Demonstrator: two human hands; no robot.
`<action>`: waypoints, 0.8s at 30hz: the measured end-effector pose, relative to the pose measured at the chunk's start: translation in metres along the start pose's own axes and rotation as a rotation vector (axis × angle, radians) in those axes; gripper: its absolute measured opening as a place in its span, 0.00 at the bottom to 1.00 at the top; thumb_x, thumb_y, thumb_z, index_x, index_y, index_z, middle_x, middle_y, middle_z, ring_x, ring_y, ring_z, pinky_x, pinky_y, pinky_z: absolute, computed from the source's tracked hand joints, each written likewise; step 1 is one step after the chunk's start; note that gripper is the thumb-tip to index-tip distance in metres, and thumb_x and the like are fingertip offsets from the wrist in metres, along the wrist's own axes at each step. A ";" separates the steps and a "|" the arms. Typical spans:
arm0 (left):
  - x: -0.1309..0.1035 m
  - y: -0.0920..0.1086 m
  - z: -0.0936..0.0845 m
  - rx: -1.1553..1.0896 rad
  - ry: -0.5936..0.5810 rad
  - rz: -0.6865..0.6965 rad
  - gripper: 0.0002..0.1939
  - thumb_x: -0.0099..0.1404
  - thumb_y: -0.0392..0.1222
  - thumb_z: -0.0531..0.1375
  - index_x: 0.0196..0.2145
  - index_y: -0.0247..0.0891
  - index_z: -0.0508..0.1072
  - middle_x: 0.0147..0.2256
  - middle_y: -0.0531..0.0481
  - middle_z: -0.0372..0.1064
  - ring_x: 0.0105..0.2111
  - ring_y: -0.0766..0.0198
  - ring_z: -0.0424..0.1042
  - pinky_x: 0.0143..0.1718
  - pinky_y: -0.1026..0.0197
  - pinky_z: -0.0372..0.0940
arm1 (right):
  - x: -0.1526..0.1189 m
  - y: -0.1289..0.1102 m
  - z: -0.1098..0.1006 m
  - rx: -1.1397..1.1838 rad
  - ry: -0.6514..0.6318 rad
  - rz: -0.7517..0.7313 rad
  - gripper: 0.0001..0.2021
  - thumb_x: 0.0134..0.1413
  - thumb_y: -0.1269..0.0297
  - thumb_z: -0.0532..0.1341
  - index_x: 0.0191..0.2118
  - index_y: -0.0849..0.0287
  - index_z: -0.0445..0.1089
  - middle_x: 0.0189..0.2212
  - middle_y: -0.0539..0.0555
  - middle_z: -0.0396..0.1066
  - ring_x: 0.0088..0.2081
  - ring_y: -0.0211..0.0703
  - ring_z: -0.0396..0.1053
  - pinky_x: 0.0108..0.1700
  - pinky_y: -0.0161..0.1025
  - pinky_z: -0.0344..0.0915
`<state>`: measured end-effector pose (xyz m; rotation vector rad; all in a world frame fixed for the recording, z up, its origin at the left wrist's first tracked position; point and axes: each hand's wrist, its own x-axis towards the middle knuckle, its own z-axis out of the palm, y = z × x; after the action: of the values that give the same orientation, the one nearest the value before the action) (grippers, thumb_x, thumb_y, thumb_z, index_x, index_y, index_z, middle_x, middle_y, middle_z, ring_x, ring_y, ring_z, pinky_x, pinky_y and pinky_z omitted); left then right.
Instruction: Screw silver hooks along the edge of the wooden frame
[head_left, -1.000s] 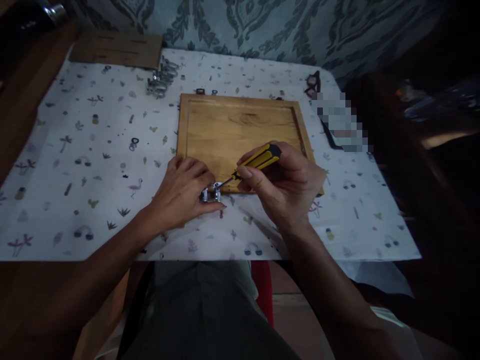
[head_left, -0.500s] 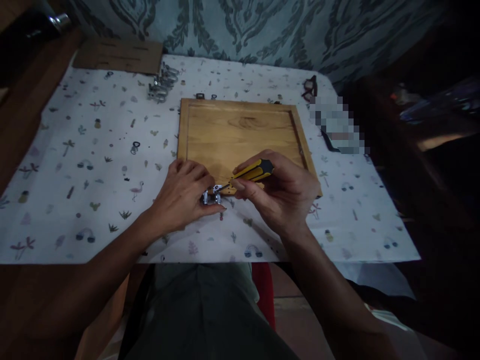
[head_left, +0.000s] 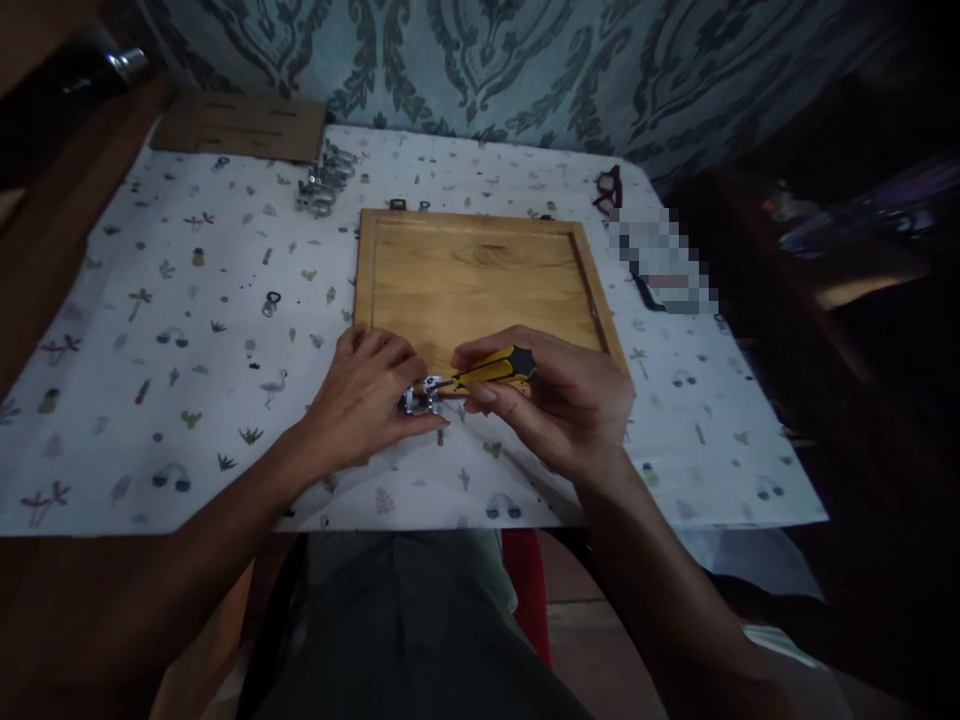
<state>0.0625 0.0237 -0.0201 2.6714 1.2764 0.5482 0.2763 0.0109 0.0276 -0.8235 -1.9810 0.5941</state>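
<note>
A framed wooden panel [head_left: 472, 275] lies flat on the patterned tablecloth. At its near edge sits a shiny metal latch [head_left: 421, 398], which looks like a toggle clasp. My left hand [head_left: 371, 400] is closed around the latch, thumb in front and fingers on the panel's near left corner. My right hand [head_left: 566, 405] grips a yellow and black screwdriver [head_left: 495, 368] by its handle. The screwdriver points left, its tip at the upper part of the latch. Whether the tip sits in a screw is too small to tell.
Several metal latches [head_left: 326, 180] lie piled beside a brown cardboard piece [head_left: 240, 127] at the back left. Small metal parts [head_left: 271, 300] rest left of the panel. Eyeglasses [head_left: 609, 190] and a blurred-out phone-like object [head_left: 664, 265] are to the right. A patterned wall [head_left: 480, 60] stands behind.
My right hand and the screwdriver have shifted slightly down and left, the handle lying lower and flatter. My left hand stays on the latch. The whole view has moved a little.
</note>
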 end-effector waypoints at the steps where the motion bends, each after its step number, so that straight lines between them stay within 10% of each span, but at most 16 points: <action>1: 0.000 0.000 0.000 -0.004 -0.005 -0.002 0.28 0.64 0.68 0.60 0.42 0.38 0.77 0.42 0.44 0.74 0.47 0.49 0.68 0.54 0.42 0.58 | 0.000 0.000 -0.001 0.011 0.000 0.004 0.07 0.63 0.67 0.65 0.46 0.59 0.76 0.37 0.52 0.79 0.32 0.36 0.75 0.36 0.35 0.71; 24: 0.000 0.002 -0.001 0.013 -0.015 0.000 0.25 0.61 0.63 0.67 0.40 0.36 0.76 0.40 0.44 0.73 0.47 0.47 0.69 0.53 0.41 0.59 | -0.004 0.006 0.012 0.086 0.140 0.134 0.06 0.57 0.65 0.70 0.36 0.55 0.73 0.30 0.47 0.73 0.27 0.35 0.73 0.27 0.34 0.70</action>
<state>0.0634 0.0226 -0.0187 2.6805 1.2802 0.5206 0.2698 0.0113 0.0154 -0.9239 -1.7710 0.6759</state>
